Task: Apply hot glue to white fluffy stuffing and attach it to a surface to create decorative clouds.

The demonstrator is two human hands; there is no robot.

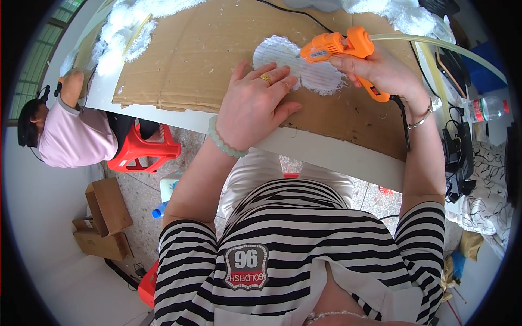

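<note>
My right hand (pixel 380 68) is wrapped round the handle of an orange hot glue gun (pixel 337 46), with a long pale glue stick (pixel 429 39) running out of its back end. Its nozzle end is over the middle of a white, two-lobed piece (pixel 277 53) with ruled lines and frayed, fluffy edges. The piece lies flat on a brown cardboard sheet (pixel 179 76). My left hand (pixel 255 103) rests palm down with fingers apart; its fingertips press the near edge of the piece. Whether the nozzle touches the piece I cannot tell.
White fluffy fibre (pixel 122 35) is heaped at the far left and far right. The glue gun's black cord (pixel 404 119) hangs beside my right wrist. A plastic bottle (pixel 489 110) is at the right. Another person (pixel 76 130) sits at the left on a red stool (pixel 144 149).
</note>
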